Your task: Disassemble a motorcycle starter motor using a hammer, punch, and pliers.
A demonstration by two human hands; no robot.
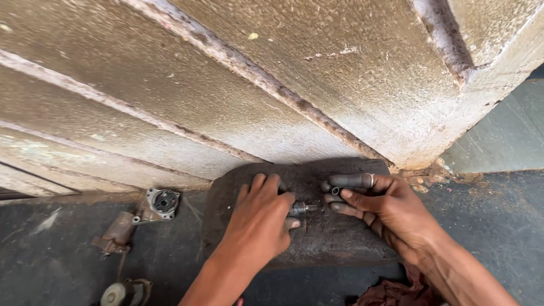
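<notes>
The left hand (262,218) was clamped on a small grey threaded metal fitting (302,209), pinning it flat against the dark, worn stone block (340,238) under both hands. Just beside it, the right hand (385,207) pinched a short dark metal sleeve (334,190) in its fingertips, apparently open end toward the fitting, though grime blurred it. Good practice here was to keep the fitting steady and the two axes lined up. A rusty round-flanged metal housing (163,202) lay well left of the left hand.
</notes>
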